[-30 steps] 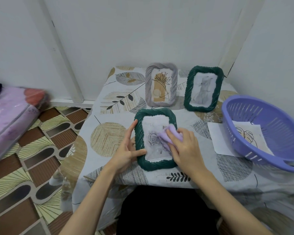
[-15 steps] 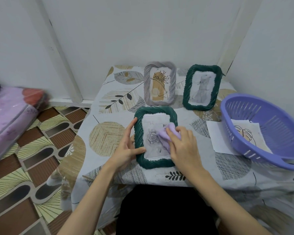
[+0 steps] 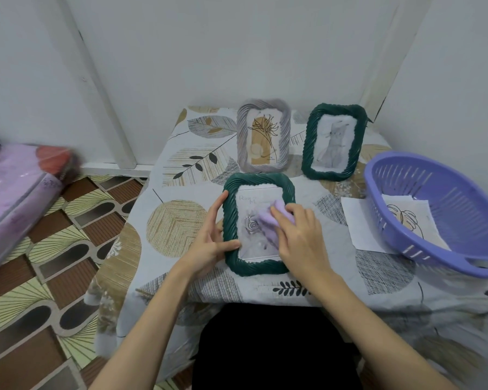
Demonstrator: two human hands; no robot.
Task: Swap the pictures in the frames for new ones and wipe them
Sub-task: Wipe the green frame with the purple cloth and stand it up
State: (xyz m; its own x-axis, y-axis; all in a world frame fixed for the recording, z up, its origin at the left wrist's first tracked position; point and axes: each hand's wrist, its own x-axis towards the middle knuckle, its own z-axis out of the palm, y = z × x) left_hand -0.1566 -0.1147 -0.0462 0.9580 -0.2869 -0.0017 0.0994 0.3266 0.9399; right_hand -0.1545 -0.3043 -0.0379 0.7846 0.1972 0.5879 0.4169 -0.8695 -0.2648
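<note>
Your left hand [image 3: 209, 243] steadies the near green frame [image 3: 258, 223], which lies flat on the table [image 3: 178, 220] close to the near edge, right in front of you. The thumb curls over the frame's lower left rim while the fingers run straight along its left side, so you are gripping that edge. Your right hand [image 3: 302, 237] rests on the right half of the frame, its fingers bent over a lilac cloth [image 3: 271, 218] and pressing it onto the glass. Under the glass you can see a grey rose picture [image 3: 252, 225] with faint lettering above it.

Beyond this frame, at the far side of the table, two more stand upright and lean back: a grey frame [image 3: 262, 136] on the left holding a line drawing on a tan panel, and a second green frame [image 3: 334, 142] on the right with a pale grey picture. To the right sits a purple basket [image 3: 423, 209], tilted, with a loose sheet [image 3: 406, 220] showing a leaf drawing inside it and a white sheet [image 3: 358, 223] lying partly beneath it. At far left, a pink wrapped bundle [image 3: 17, 190] lies on the patterned floor [image 3: 40, 277].
</note>
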